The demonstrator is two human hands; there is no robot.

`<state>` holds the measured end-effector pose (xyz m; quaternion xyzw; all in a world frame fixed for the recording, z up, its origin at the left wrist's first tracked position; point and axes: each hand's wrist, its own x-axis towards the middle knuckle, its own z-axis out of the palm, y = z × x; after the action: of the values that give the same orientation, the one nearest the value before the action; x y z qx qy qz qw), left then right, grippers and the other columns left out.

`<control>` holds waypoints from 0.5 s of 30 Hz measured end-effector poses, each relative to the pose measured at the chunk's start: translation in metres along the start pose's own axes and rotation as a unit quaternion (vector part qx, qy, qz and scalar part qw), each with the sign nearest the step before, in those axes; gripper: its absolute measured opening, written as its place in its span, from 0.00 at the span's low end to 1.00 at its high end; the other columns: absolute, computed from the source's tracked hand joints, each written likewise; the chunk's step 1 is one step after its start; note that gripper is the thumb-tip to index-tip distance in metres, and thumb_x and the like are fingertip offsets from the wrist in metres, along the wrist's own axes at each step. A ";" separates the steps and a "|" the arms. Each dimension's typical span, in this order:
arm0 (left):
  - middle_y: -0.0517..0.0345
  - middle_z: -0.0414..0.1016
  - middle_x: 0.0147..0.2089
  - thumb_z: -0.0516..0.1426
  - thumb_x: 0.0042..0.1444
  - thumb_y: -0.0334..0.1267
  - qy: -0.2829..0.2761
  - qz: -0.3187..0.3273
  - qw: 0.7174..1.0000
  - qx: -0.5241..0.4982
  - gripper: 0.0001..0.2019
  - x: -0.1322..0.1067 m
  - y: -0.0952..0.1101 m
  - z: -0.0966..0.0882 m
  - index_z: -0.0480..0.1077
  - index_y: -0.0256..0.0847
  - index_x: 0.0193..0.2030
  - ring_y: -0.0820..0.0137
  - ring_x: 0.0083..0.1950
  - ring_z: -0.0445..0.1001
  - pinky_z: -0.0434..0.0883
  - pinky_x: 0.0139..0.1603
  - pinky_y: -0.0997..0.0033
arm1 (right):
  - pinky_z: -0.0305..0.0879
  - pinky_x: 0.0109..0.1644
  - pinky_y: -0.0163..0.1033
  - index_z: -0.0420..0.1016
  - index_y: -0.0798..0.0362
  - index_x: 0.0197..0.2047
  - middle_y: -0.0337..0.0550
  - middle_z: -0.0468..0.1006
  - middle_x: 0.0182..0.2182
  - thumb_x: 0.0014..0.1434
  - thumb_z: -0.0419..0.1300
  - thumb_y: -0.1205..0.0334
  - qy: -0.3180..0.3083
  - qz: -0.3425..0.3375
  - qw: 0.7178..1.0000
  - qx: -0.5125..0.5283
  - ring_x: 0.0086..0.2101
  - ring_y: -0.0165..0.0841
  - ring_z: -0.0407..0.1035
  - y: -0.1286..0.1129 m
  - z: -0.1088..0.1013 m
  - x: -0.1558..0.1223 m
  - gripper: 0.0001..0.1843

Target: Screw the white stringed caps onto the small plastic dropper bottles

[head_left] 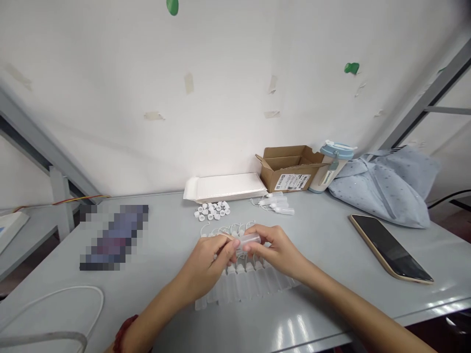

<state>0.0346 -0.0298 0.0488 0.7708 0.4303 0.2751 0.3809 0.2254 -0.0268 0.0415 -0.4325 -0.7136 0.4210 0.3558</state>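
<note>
While both hands meet in the middle, near the front of the table (165,294), they share one small clear tube (249,240). The right hand (275,250) pinches the tube's right end, with thumb and fingers curled shut on it. The left hand (211,260) is curled shut on the left end. I cannot tell if it has a little cap under its fingertips too. The tube lies sideways, up in the air, just above a row of clear tubes (253,284) that lies flat on the table under the hands.

I think a soft pinch is best, since thin plastic can squash. It also helps to hold the tube level and close over the row, so nothing rolls off.

A bit farther away sits a heap of white caps (212,210), with a few loose tubes (276,203) to its right. Far back are a white tray (224,188), a cardboard box (290,169) and a cup (333,164). A phone (390,247) lies on the right.
</note>
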 end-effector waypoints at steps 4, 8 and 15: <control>0.60 0.69 0.23 0.44 0.63 0.51 -0.017 -0.061 0.995 -0.083 0.23 0.003 0.000 0.001 0.66 0.39 0.24 0.72 0.25 0.69 0.66 0.29 0.75 | 0.54 0.26 0.33 0.72 0.53 0.35 0.38 0.71 0.23 0.58 0.58 0.49 0.027 -0.069 0.994 -0.084 0.23 0.28 0.59 0.002 -0.001 0.000 0.14; 0.61 0.67 0.22 0.46 0.62 0.49 0.015 -0.032 0.998 -0.059 0.22 0.001 -0.001 0.002 0.64 0.39 0.22 0.73 0.25 0.67 0.65 0.27 0.76 | 0.52 0.25 0.33 0.69 0.53 0.29 0.37 0.66 0.21 0.59 0.55 0.47 0.033 -0.085 0.991 -0.096 0.23 0.28 0.57 0.005 -0.001 -0.002 0.17; 0.61 0.67 0.22 0.49 0.63 0.38 0.095 0.168 0.973 0.129 0.13 -0.003 -0.006 0.005 0.66 0.39 0.28 0.74 0.23 0.63 0.59 0.25 0.75 | 0.49 0.22 0.32 0.59 0.52 0.20 0.32 0.59 0.13 0.59 0.54 0.46 -0.037 -0.032 0.999 -0.015 0.17 0.25 0.53 0.007 0.000 -0.004 0.23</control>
<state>0.0341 -0.0326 0.0402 0.8452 0.3603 0.3493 0.1840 0.2293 -0.0290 0.0347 -0.3994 -0.7458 0.4141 0.3358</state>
